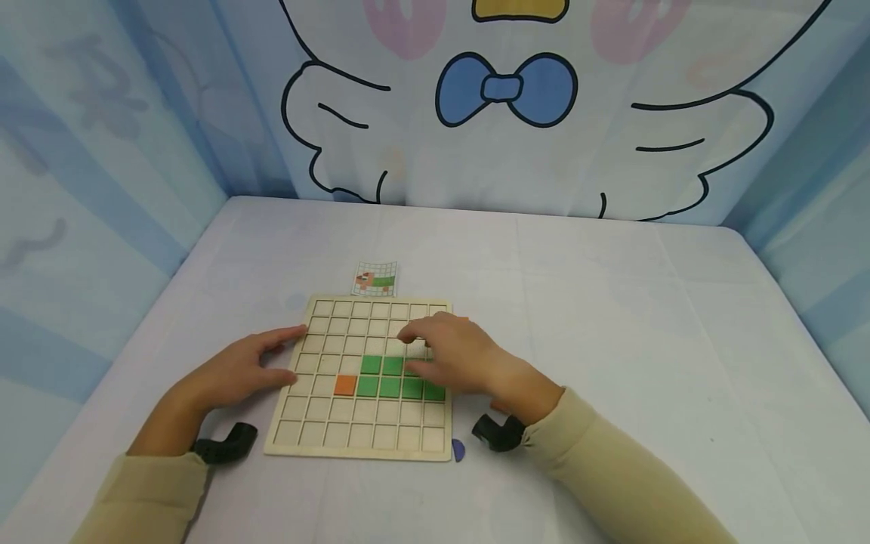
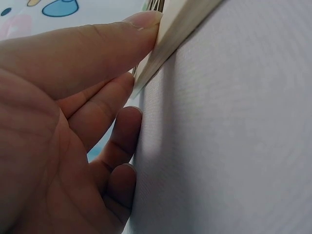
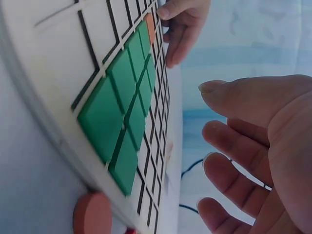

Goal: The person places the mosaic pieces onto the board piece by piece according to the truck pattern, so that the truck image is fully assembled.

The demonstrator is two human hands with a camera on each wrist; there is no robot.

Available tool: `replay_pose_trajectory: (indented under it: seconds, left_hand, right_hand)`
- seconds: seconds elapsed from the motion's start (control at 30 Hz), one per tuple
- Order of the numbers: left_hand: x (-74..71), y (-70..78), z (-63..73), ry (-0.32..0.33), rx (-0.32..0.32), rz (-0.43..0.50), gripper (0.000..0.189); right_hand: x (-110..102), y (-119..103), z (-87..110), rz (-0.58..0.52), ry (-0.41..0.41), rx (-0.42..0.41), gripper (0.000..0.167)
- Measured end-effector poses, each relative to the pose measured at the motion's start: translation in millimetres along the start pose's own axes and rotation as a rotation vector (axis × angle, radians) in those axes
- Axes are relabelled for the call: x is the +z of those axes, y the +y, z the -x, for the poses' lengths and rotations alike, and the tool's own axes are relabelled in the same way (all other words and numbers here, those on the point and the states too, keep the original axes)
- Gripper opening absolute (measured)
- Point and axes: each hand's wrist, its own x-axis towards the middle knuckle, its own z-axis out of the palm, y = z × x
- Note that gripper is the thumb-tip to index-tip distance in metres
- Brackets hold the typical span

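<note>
A pale wooden grid board [image 1: 356,455] lies on the white table. Two rows of green square tiles [image 1: 390,387] fill cells at its middle right, and one orange tile [image 1: 345,385] sits left of the lower row. My left hand [image 1: 231,372] rests at the board's left edge, thumb [image 2: 141,36] and fingertips against its side. Over the board's right part hovers my right hand [image 1: 458,355], hiding some cells. Its fingers are loosely bent and apart in the right wrist view, with nothing between them.
Behind the board lies a small picture card [image 1: 374,279] with an orange and green pattern. A purple piece [image 1: 458,450] is at the near right corner. Along the right side, reddish pieces [image 3: 92,214] lie beside the board. Black curved parts [image 1: 227,444] show at both wrists.
</note>
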Motion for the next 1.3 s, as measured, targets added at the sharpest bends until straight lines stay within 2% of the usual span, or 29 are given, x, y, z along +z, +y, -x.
replay_pose_trajectory:
  seconds: [0.3,0.6,0.9,1.3]
  left_hand:
    - [0.2,-0.4,0.6,0.001,0.006,0.005,0.076]
    - [0.7,0.5,1.0,0.003,-0.005,-0.001,0.076]
    - [-0.3,1.5,0.8,0.000,-0.009,0.006,0.077]
    - [1.1,1.7,1.0,0.000,-0.016,0.013,0.077]
  right_hand:
    - [-11,19,19.9,-0.010,0.019,0.035,0.035]
    - [-15,46,40.7,-0.022,0.010,0.152,0.032]
    - [-13,69,58.4,-0.008,0.034,0.182,0.032]
    - [-15,77,64.1,0.002,-0.032,0.185,0.034]
